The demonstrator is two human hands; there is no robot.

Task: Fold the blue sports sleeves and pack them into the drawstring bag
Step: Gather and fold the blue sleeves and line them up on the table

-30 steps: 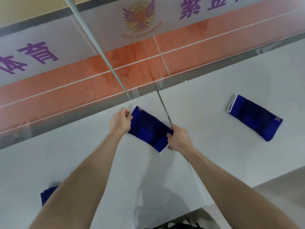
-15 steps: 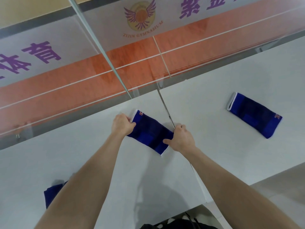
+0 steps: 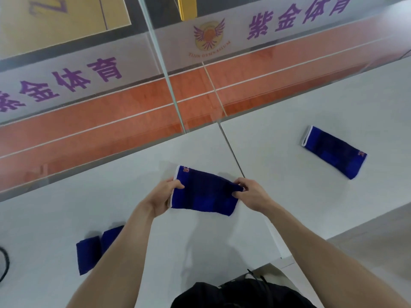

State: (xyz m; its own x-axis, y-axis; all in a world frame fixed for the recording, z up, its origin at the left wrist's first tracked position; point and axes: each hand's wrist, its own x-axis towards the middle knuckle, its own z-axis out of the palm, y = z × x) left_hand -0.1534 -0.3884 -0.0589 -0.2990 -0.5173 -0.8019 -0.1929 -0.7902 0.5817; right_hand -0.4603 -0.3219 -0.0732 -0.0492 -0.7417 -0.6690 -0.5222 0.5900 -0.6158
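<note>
I hold a blue sports sleeve stretched between both hands, just above the white table. My left hand pinches its white-trimmed left end. My right hand grips its right end. A second blue sleeve lies flat on the table at the far right. A folded blue sleeve sits at the lower left, partly hidden by my left forearm. The black drawstring bag shows at the bottom edge, close to my body.
A glass railing runs along the table's far edge, with an orange sports floor below. A seam splits the table top in two. A black cord curls at the left edge. The table's near edge drops off at the right.
Both hands have lifted the sleeve off the table and drawn it toward me, turning it more level. The view tilted down, so the folded sleeve and the bag show more.
</note>
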